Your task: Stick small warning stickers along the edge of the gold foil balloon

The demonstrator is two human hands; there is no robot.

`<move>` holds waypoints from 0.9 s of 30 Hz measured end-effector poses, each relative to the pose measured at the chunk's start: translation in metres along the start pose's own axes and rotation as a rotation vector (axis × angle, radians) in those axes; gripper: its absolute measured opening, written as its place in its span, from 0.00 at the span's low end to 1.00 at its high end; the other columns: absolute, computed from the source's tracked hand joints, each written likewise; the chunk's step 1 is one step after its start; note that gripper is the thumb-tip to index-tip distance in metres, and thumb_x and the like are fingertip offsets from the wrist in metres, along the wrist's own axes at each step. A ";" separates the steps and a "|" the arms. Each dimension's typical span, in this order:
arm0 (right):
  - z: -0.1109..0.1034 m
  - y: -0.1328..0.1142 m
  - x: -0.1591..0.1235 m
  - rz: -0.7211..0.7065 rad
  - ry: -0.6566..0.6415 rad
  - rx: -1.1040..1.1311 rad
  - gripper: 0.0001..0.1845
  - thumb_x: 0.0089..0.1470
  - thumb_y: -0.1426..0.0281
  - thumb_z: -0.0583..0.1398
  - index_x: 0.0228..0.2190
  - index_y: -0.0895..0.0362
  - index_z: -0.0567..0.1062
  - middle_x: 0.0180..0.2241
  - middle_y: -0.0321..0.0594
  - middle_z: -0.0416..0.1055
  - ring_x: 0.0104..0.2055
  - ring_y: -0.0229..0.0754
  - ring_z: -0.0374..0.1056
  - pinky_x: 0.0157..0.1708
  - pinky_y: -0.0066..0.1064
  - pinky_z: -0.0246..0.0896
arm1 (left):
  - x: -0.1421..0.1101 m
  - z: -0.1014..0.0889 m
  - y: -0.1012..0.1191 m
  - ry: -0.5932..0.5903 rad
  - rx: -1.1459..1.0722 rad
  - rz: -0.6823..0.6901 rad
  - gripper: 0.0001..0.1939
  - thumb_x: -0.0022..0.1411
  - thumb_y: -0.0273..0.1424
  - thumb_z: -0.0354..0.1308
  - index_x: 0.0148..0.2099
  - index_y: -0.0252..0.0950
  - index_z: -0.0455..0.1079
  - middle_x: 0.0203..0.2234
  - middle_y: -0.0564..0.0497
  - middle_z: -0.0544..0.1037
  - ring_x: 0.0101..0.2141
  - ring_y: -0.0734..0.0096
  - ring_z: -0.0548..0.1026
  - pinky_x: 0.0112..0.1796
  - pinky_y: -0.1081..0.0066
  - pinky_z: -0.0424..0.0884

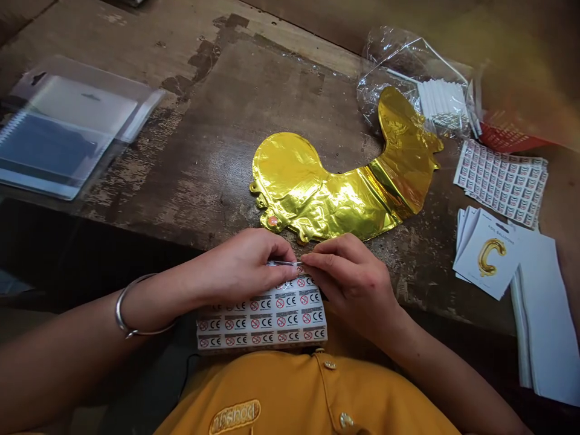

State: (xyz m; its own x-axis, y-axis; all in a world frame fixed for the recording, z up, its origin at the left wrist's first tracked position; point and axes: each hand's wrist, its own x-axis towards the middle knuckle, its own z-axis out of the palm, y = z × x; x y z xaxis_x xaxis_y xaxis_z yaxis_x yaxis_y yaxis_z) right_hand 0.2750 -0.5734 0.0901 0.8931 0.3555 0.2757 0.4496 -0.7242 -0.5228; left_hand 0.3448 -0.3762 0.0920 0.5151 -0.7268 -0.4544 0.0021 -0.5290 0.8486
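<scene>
The left hand (240,266) is curled, its thumb and fingertips pinching one end of a thin pale strip (283,263), whose long axis runs crosswise to the right hand (348,284), closed on the other end. Under both hands lies a sheet of CE warning labels (267,317), long side crosswise; just beyond them, a gold foil balloon (335,199) curves up rightward.

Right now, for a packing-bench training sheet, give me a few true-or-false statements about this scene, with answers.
The left hand wears a metal bangle on its wrist: true.
The right hand and the left hand hold a thin white strip above a sheet of CE labels: true.
The gold foil balloon lies inside the clear plastic bag: false; it lies on the wooden table.
The card showing a gold letter C sits left of the hands: false; it sits to their right.
</scene>
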 end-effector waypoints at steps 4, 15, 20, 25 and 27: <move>0.004 0.004 -0.005 -0.175 0.061 -0.095 0.11 0.54 0.77 0.61 0.40 0.55 0.76 0.36 0.42 0.76 0.36 0.42 0.65 0.36 0.37 0.65 | 0.001 0.000 -0.001 -0.013 -0.078 -0.005 0.11 0.60 0.37 0.56 0.33 0.35 0.73 0.24 0.56 0.75 0.25 0.76 0.70 0.23 0.78 0.62; -0.005 0.001 0.006 -0.031 0.033 -0.048 0.09 0.53 0.74 0.63 0.39 0.57 0.76 0.34 0.43 0.73 0.38 0.43 0.64 0.38 0.37 0.66 | 0.001 -0.001 0.000 -0.030 -0.101 -0.028 0.10 0.59 0.37 0.56 0.33 0.35 0.73 0.24 0.56 0.75 0.25 0.76 0.70 0.23 0.79 0.61; -0.001 0.005 0.001 -0.162 0.067 -0.102 0.09 0.53 0.75 0.63 0.37 0.54 0.77 0.34 0.40 0.76 0.36 0.42 0.64 0.37 0.36 0.65 | 0.001 0.000 -0.003 -0.027 -0.112 -0.014 0.11 0.60 0.37 0.56 0.33 0.35 0.73 0.25 0.56 0.75 0.26 0.76 0.70 0.24 0.79 0.61; 0.002 0.009 -0.006 -0.302 0.086 -0.157 0.13 0.53 0.76 0.62 0.41 0.52 0.75 0.36 0.40 0.77 0.37 0.43 0.66 0.36 0.37 0.66 | 0.003 0.001 -0.003 -0.038 -0.134 -0.010 0.11 0.60 0.37 0.56 0.33 0.35 0.73 0.24 0.56 0.75 0.25 0.77 0.69 0.23 0.79 0.60; 0.001 0.010 -0.006 -0.361 0.099 -0.191 0.13 0.52 0.76 0.62 0.41 0.55 0.75 0.36 0.41 0.77 0.36 0.43 0.66 0.34 0.36 0.66 | 0.003 0.001 -0.003 -0.039 -0.149 -0.015 0.11 0.60 0.37 0.56 0.33 0.35 0.73 0.24 0.55 0.74 0.24 0.77 0.68 0.23 0.79 0.60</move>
State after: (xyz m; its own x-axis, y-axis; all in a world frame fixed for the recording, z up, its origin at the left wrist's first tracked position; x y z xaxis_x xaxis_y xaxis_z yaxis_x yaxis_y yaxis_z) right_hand 0.2743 -0.5824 0.0827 0.6686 0.5550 0.4950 0.7148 -0.6632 -0.2220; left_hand 0.3454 -0.3775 0.0881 0.4801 -0.7373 -0.4753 0.1385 -0.4714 0.8710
